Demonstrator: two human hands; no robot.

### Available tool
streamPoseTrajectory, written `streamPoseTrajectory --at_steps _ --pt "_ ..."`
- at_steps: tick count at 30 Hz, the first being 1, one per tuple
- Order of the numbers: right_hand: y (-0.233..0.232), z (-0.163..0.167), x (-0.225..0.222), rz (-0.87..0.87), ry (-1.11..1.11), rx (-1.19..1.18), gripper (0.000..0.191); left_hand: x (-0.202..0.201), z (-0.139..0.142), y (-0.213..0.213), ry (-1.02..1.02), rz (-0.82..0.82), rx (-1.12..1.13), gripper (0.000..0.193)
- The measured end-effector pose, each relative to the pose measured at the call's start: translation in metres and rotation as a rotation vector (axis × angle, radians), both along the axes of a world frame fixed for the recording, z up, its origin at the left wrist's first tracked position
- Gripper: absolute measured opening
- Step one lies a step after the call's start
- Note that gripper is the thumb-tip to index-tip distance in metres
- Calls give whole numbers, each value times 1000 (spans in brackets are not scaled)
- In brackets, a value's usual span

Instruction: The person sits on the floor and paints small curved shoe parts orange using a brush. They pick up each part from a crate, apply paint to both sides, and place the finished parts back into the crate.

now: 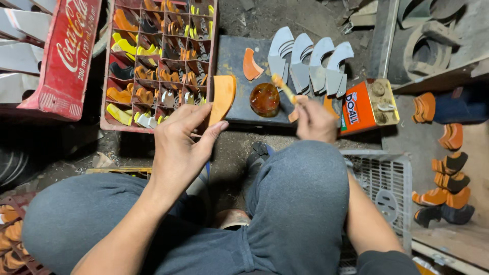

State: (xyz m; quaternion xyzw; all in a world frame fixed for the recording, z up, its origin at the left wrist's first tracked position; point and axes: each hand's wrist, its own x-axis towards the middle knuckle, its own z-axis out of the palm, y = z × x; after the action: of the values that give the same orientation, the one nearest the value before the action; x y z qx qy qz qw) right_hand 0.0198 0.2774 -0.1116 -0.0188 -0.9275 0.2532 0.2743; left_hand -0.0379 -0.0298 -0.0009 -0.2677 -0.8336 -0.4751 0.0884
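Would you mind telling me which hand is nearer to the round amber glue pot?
The right hand, just right of the glue pot, its brush tip above the pot. The left hand is farther left, holding an orange piece.

Dim, gritty dirt floor (285, 15), cluttered workshop

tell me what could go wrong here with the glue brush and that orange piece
The left hand pinches the orange piece only by its lower end, so a brush stroke could tip it out of that grip. The brush in the right hand looks loaded and may drip beside the open glue tin, near the grey pieces.
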Motion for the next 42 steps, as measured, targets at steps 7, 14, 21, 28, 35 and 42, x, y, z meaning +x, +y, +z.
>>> streamPoseTrajectory --at_steps 7,14,21,28,35,42 --pt "27 24 12 -26 240 50 14 -5 5 0 -9 44 -62 32" --pt "10 -61 0 -121 -188 -311 18 -2 1 -2 123 7 -99 34" --pt "46 66 14 188 -100 -704 19 -9 4 5 261 12 -219 37" --pt "-16 180 38 267 -98 -18 19 -9 17 10 191 -39 -140 30" --pt "-66 160 29 264 -23 114 23 -9 25 12 230 -34 -118 27" --pt "-77 158 33 262 40 78 22 -8 24 3 201 -20 -144 28"
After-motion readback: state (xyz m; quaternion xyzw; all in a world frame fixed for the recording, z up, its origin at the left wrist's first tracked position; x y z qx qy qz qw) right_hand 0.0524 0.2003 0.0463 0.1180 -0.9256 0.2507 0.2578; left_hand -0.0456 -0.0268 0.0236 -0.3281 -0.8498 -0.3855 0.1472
